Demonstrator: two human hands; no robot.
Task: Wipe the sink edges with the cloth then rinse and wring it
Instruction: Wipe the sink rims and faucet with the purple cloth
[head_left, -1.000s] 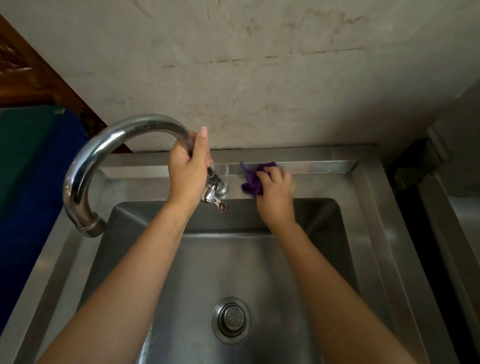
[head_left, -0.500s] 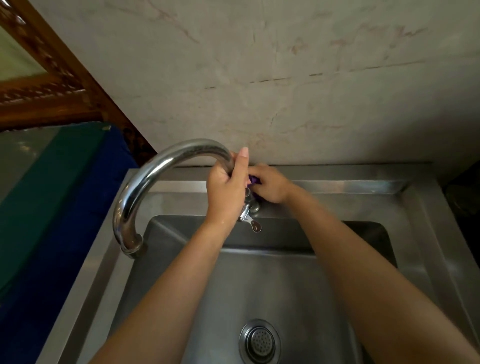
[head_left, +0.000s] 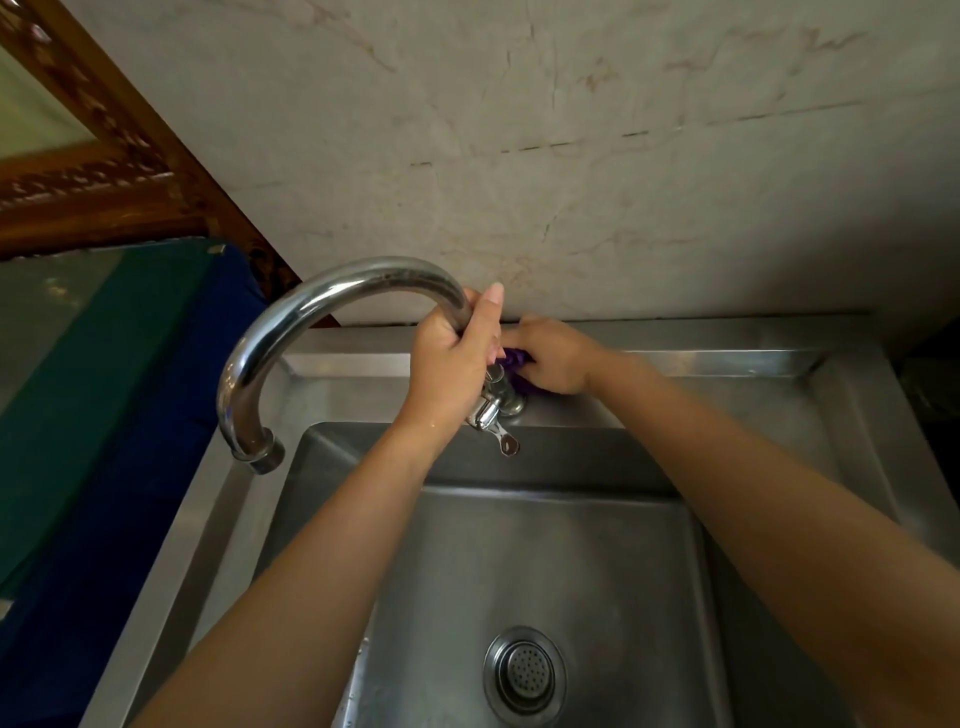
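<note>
A steel sink (head_left: 737, 364) fills the lower view, its back ledge running under the wall. My left hand (head_left: 451, 364) grips the upright stem of the curved chrome tap (head_left: 291, 322), thumb pointing up. My right hand (head_left: 553, 356) holds a bunched purple cloth (head_left: 514, 364) against the back ledge, right behind the tap base. Most of the cloth is hidden between the two hands. The tap's small lever (head_left: 501, 439) points toward me over the basin.
The tap spout (head_left: 260, 454) swings out over the sink's left rim. A round drain strainer (head_left: 524, 673) sits in the basin floor. A blue and green surface (head_left: 104, 415) and a carved wooden frame (head_left: 104, 176) lie to the left. A marbled wall (head_left: 571, 156) rises behind.
My right hand slid the cloth left along the back ledge, from open rim to behind the tap base. My left hand kept its grip on the tap. The view shifted.
</note>
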